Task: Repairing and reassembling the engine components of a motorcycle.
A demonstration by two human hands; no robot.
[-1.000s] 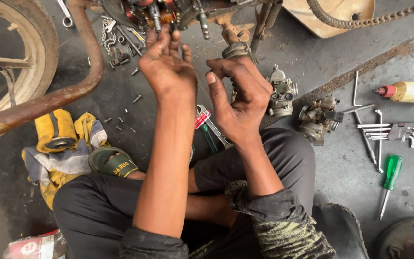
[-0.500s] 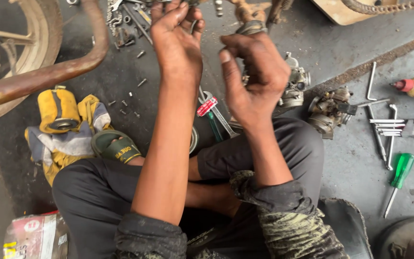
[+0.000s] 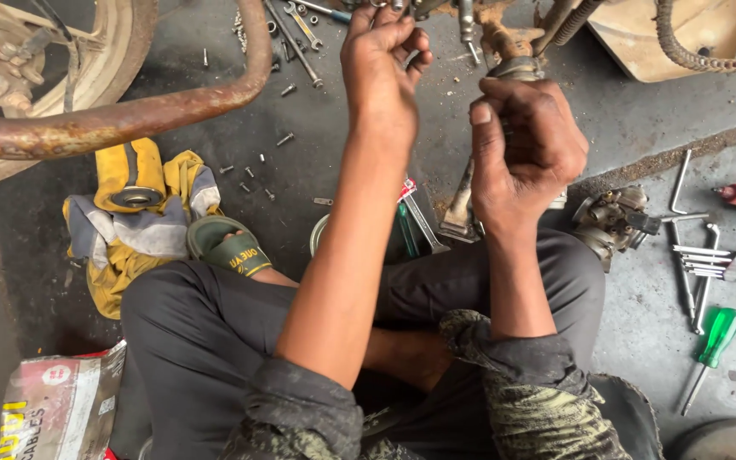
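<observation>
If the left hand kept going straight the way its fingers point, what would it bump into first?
The left hand points up toward the rusty engine parts at the top edge. It would probably meet those small metal bits right at its fingertips first, though depth is hard to judge.

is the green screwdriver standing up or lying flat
Lying flat: the green screwdriver rests full length on the concrete floor, handle up-frame, tip down-frame, apart from both hands.

A rusty upright metal fitting [image 3: 511, 53] under the machine, grimy, partly hidden.
</observation>
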